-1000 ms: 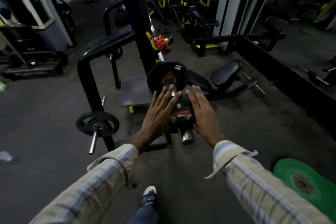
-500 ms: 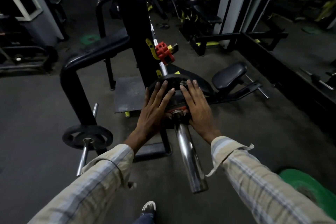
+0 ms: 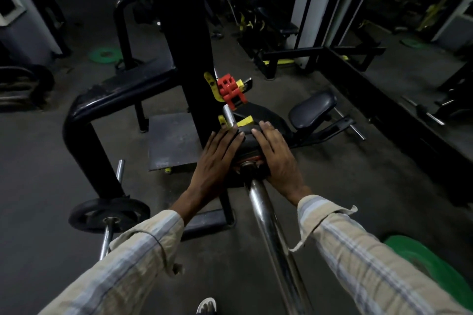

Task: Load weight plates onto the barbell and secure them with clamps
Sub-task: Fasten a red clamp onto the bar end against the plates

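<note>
A chrome barbell sleeve (image 3: 271,233) runs from the bottom of the view up to a black weight plate (image 3: 246,141) that sits on it. My left hand (image 3: 217,161) lies flat on the plate's left side with straight fingers. On the plate's right side my right hand (image 3: 276,158) presses in the same way. A red collar (image 3: 249,157) shows between my hands at the plate's hub. Farther along the bar a red clamp (image 3: 229,89) sits near the black upright (image 3: 186,59).
A second black plate (image 3: 110,213) hangs on a storage peg at the lower left. A green plate (image 3: 432,271) lies on the floor at the lower right, another green plate (image 3: 106,54) far left. A padded seat (image 3: 313,112) stands behind the bar.
Both hands have slid the black plate farther along the sleeve, away from me. More bare chrome now shows behind my hands.
</note>
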